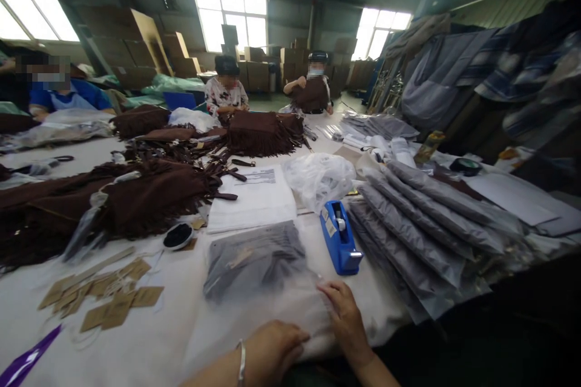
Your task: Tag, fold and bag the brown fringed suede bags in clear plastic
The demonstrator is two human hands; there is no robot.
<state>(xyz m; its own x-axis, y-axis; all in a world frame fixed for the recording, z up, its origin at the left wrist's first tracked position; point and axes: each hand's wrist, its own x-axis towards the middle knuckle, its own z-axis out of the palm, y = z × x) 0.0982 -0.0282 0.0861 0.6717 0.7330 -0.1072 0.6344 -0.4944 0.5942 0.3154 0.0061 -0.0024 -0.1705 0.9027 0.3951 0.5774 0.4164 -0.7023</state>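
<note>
A clear plastic bag (290,308) with a folded dark grey cloth item (258,257) inside lies flat on the table in front of me. My left hand (272,347), with a bracelet at its wrist, has its fingers closed on the bag's near, loose end. At the bag's right edge, my right hand (345,317) pinches the plastic between thumb and fingers. Just beyond that hand stands a blue tape dispenser (338,236). A white printed sheet stack (252,196) lies behind the bag.
Bagged grey items (417,224) are piled at the right. Brown paper tags (113,299), a round black-filled dish (178,236) and brown fringed goods (149,193) lie left. Crumpled plastic (320,178) sits behind the dispenser. Several people work across the table, including one in a floral top (222,94).
</note>
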